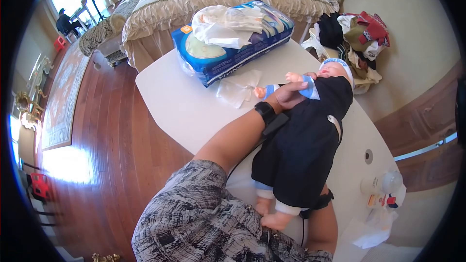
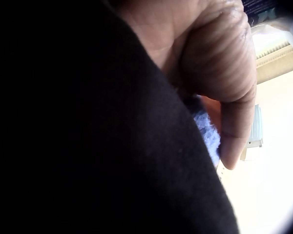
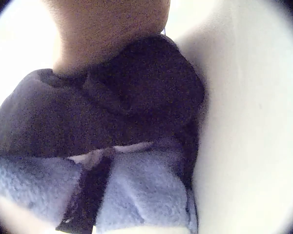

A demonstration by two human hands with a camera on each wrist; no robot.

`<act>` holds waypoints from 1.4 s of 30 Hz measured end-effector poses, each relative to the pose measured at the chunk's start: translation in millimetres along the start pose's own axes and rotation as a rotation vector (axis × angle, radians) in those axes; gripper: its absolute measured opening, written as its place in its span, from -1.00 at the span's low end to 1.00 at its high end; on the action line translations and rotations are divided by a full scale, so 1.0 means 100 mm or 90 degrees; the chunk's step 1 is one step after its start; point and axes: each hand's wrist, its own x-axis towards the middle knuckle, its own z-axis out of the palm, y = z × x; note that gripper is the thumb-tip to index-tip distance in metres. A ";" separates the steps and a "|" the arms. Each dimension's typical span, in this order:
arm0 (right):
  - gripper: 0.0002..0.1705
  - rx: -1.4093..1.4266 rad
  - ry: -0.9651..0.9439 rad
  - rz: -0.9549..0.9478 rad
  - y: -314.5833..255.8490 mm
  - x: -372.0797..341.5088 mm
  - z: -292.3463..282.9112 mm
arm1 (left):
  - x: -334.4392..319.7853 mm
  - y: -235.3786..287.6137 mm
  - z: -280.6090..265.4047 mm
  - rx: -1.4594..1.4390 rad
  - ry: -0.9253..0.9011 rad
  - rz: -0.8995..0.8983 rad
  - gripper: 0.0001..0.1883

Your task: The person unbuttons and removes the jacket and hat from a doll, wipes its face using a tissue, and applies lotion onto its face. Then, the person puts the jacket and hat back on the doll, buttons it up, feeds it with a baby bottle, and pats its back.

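Note:
A baby doll (image 1: 308,131) in a black outfit with light blue fuzzy cuffs lies lengthwise over the white table, its head in a white-and-blue hat pointing away. My left hand (image 1: 291,96) grips the doll at its upper arm, the thumb over the blue sleeve. In the left wrist view the left thumb (image 2: 234,126) lies beside blue fuzz, and black cloth covers much of the picture. My right hand (image 3: 112,34) reaches in at the dark trousers (image 3: 102,112); its fingers are hidden by the cloth. Bare doll feet (image 1: 275,221) hang toward my patterned clothing.
A blue diaper pack (image 1: 233,53) with a white diaper (image 1: 225,25) on top stands at the table's (image 1: 170,99) far side. A white wipe (image 1: 238,89) lies before it. Clothes (image 1: 359,39) are heaped at back right. A clear bottle (image 1: 392,182) stands near the right edge.

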 end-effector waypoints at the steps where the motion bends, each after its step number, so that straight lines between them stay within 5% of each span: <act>1: -0.18 -0.009 0.010 -0.006 0.01 0.01 0.01 | 0.00 -0.01 -0.03 -0.004 0.006 -0.003 -0.55; 18: -0.06 -0.210 0.007 0.000 -0.11 0.01 0.15 | -0.01 -0.03 -0.24 0.020 0.021 -0.034 -0.51; 21: -0.11 0.337 -0.134 0.418 -0.20 0.05 0.18 | -0.01 -0.05 -0.31 0.020 0.022 -0.037 -0.50; 25: -0.05 -0.031 -0.191 0.173 -0.51 0.02 0.33 | -0.02 -0.05 -0.35 0.020 0.041 -0.026 -0.51; 29: 0.08 -0.192 -0.037 -0.014 -0.44 0.04 0.23 | -0.02 -0.03 -0.15 0.028 0.032 -0.019 -0.49; 33: -0.02 -0.380 -0.346 -0.150 -0.45 0.06 0.22 | -0.02 -0.05 -0.09 0.033 0.020 -0.003 -0.49; 37: -0.24 -0.276 -0.279 -0.024 -0.48 0.09 0.16 | -0.01 -0.03 -0.08 0.041 0.008 -0.001 -0.48; 42: -0.28 -0.248 -0.293 -0.030 -0.51 0.10 0.14 | -0.08 0.04 -0.20 0.121 0.074 0.003 -0.43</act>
